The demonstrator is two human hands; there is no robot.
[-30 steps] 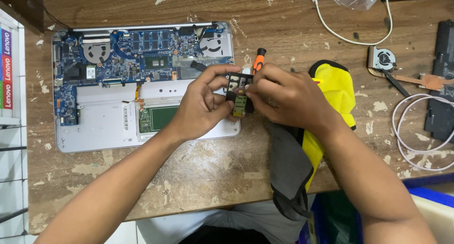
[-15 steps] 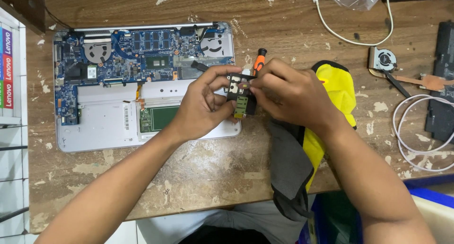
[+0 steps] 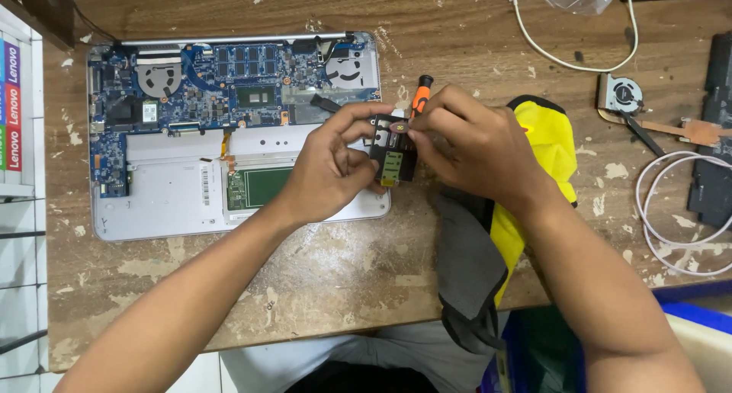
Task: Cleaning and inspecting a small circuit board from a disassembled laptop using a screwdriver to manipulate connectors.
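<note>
Both hands meet over the worn wooden table point(image 3: 328, 286), just off the near right corner of the opened laptop point(image 3: 175, 202). The left hand point(image 3: 328, 168) pinches a small black part point(image 3: 393, 150) by its edges, lifted so its face points up at the camera. The right hand point(image 3: 473, 145) grips an orange-handled screwdriver point(image 3: 420, 96), tip down on the part. A yellow and grey cloth point(image 3: 549, 134) lies under the right wrist; a loose fan point(image 3: 619, 94) sits well right.

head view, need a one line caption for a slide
Both hands, left hand and right hand, hold a small black component above an opened laptop on a worn wooden table.
</note>
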